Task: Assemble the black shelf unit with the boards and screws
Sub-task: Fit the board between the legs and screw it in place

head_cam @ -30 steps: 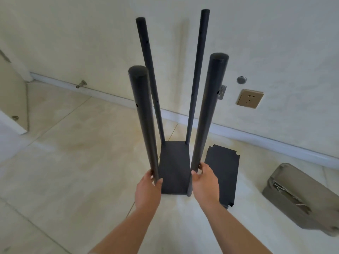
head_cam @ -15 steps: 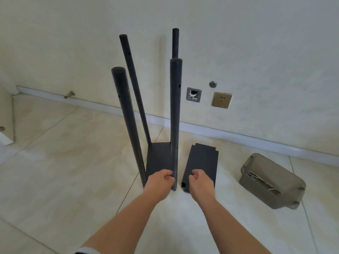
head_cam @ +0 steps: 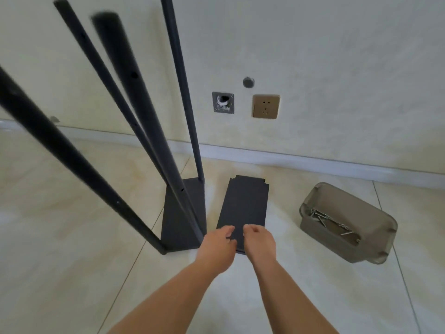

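The black shelf frame stands on the tiled floor: a bottom board [head_cam: 179, 220] with four tall black poles [head_cam: 144, 116] rising from its corners. To its right a loose black board [head_cam: 245, 201] with notched corners lies flat on the floor. My left hand [head_cam: 218, 247] and my right hand [head_cam: 260, 239] are both at the near end of this loose board, side by side. Their bent fingers touch its top surface, and no grip round the edge shows. Neither hand touches the poles.
A grey plastic bin [head_cam: 375, 239] holding several screws [head_cam: 330, 220] sits on the floor to the right. On the wall behind are a socket [head_cam: 266, 106], an open wall box [head_cam: 223, 102] and a round cap [head_cam: 248, 82]. A white baseboard [head_cam: 313, 162] runs along the wall.
My left hand let go of the near right pole and moved right to the loose board. My right hand came further onto that board. The view shifted right and closer.
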